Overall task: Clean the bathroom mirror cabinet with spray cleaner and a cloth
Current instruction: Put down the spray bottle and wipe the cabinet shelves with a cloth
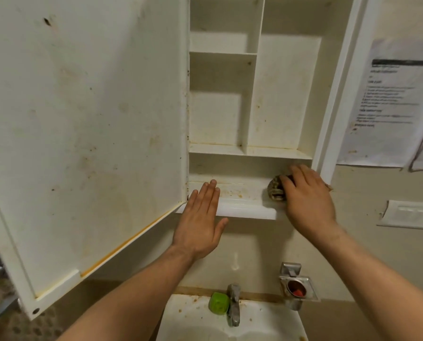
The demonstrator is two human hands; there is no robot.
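The white mirror cabinet (252, 153) hangs open on the wall, its shelves bare and stained. Its door (87, 124) swings out to the left, the inner face spotted with brown marks. My right hand (308, 198) grips a dark patterned cloth (275, 190) against the right end of the bottom shelf. My left hand (202, 222) lies flat with straight fingers on the front lip of that shelf, near the door's hinge side. Brown grime shows on the shelf between the two hands. No spray cleaner is in view.
Below is a dirty white sink (232, 323) with a metal tap (233, 303) and a green object (219, 303) beside it. A metal soap holder (297, 287) sits on the wall at the right. Printed paper sheets (390, 102) hang right of the cabinet.
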